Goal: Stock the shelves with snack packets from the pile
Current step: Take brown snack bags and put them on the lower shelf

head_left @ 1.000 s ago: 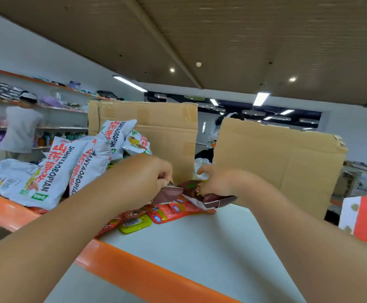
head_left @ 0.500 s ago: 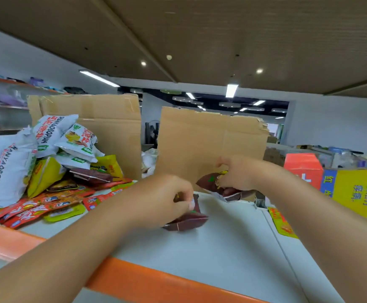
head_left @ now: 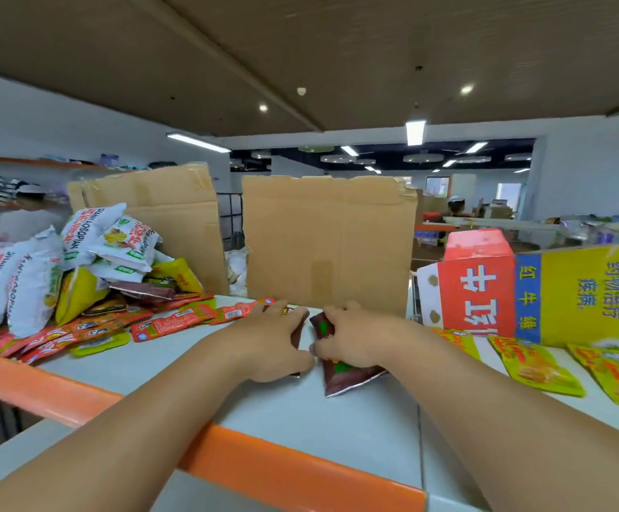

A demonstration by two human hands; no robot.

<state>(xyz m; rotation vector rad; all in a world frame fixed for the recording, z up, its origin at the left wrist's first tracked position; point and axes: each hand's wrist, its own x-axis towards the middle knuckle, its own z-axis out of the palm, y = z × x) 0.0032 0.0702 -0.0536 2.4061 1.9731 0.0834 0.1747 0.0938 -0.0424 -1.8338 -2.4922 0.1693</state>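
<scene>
Both my hands are down on the white shelf (head_left: 337, 419), side by side, thumbs almost touching. My right hand (head_left: 352, 341) has its fingers curled over the top of a dark red packet (head_left: 345, 378), gripping it. The packet lies flat, its silvery lower edge poking out towards me. My left hand (head_left: 271, 345) sits palm down over a second dark packet (head_left: 297, 328). Only a sliver of it shows past my fingers, and whether I'm pinching it or just covering it, I cannot tell.

Off to my left, the pile (head_left: 79, 282): white bags heaped on top, yellow ones below. Long red strip packets (head_left: 175, 321) spill out across the shelf towards my left hand. Two cardboard sheets (head_left: 330, 245) stand upright along the back. On my right a red and yellow carton (head_left: 559, 290) leans in, with flat yellow packets (head_left: 537, 367) laid in a row in front of it. The orange front rail (head_left: 282, 463) runs under both forearms.
</scene>
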